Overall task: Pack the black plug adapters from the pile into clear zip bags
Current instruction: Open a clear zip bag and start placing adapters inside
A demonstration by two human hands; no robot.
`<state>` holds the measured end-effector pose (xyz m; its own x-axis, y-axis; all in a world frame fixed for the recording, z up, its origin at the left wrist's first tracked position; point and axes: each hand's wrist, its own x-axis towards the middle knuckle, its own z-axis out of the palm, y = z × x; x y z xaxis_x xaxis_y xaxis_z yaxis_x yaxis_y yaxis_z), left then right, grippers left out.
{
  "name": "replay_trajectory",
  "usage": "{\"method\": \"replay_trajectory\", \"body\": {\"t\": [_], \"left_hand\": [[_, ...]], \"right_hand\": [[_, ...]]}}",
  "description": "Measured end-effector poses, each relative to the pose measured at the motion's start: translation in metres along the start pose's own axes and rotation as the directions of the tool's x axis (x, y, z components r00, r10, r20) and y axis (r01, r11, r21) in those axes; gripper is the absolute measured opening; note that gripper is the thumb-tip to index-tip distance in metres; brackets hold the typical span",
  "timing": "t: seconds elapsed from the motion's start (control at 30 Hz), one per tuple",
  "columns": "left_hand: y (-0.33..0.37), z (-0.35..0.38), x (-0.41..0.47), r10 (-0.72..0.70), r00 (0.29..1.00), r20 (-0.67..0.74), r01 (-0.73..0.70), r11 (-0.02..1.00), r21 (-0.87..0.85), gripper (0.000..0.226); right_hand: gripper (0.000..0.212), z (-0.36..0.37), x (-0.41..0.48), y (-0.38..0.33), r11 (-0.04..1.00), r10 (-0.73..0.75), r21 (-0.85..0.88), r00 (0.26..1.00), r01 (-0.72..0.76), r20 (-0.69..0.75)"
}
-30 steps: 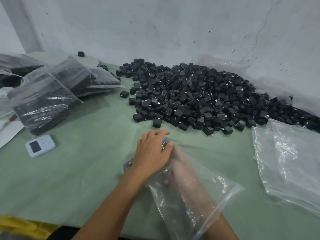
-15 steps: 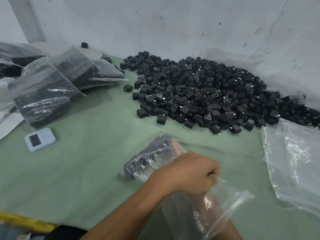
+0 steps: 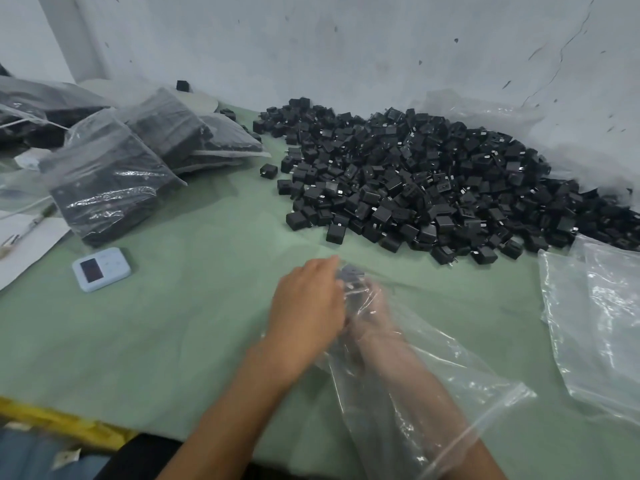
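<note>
Black adapters (image 3: 350, 274) sit deep in the clear zip bag (image 3: 450, 403), just under the left hand (image 3: 306, 306), whose fingers lie flat on the plastic. The right hand (image 3: 372, 315) is inside the bag, its grip too blurred to tell. The pile (image 3: 415, 181) lies beyond both.

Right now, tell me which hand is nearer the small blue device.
Left. The left hand rests on the clear bag, right of the blue device; the right hand is inside that bag, farther right.
</note>
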<state>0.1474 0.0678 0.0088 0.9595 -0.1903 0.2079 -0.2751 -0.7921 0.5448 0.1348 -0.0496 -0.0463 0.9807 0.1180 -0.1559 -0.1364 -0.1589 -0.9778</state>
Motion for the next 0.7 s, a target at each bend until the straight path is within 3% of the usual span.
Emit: {"method": "replay_trajectory", "body": {"t": [0.03, 0.1, 0.17, 0.23, 0.33, 0.47, 0.6, 0.7], "left_hand": [[-0.012, -0.001, 0.009, -0.149, 0.988, 0.038, 0.147, 0.988, 0.057, 0.034], [-0.021, 0.004, 0.028, -0.263, 0.949, 0.172, 0.260, 0.965, 0.041, 0.032], [-0.013, 0.012, 0.036, -0.247, 0.943, 0.224, 0.265, 0.963, -0.051, 0.024], [-0.017, 0.019, 0.037, -0.225, 0.958, 0.178, 0.248, 0.961, -0.123, 0.023], [-0.027, 0.022, 0.035, -0.155, 0.982, 0.104, 0.166, 0.981, -0.104, 0.024], [-0.028, 0.023, 0.031, -0.145, 0.984, 0.106, 0.160, 0.977, -0.141, 0.027], [-0.025, 0.024, 0.029, -0.072, 0.996, 0.043, 0.073, 0.997, -0.027, 0.053], [-0.023, 0.021, 0.030, -0.037, 0.994, 0.101, 0.039, 0.999, -0.010, 0.048]], "right_hand": [[0.050, -0.003, 0.001, 0.001, 0.994, 0.060, -0.092, 0.996, -0.065, -0.065], [0.051, -0.010, 0.002, 0.000, 0.973, 0.087, -0.200, 0.983, -0.118, -0.159], [0.051, -0.014, 0.001, 0.000, 0.966, 0.082, -0.231, 0.984, -0.117, -0.157], [0.051, -0.015, 0.001, -0.001, 0.956, 0.092, -0.267, 0.987, -0.124, -0.132], [0.055, -0.018, 0.006, -0.003, 0.950, 0.086, -0.289, 0.990, -0.115, -0.111], [0.050, -0.018, 0.008, -0.001, 0.930, 0.074, -0.350, 0.991, -0.107, -0.107], [0.059, -0.015, 0.008, 0.003, 0.977, 0.001, -0.212, 1.000, -0.007, -0.030], [0.083, -0.012, 0.009, 0.016, 0.992, -0.104, -0.065, 0.994, 0.105, 0.009]]}}
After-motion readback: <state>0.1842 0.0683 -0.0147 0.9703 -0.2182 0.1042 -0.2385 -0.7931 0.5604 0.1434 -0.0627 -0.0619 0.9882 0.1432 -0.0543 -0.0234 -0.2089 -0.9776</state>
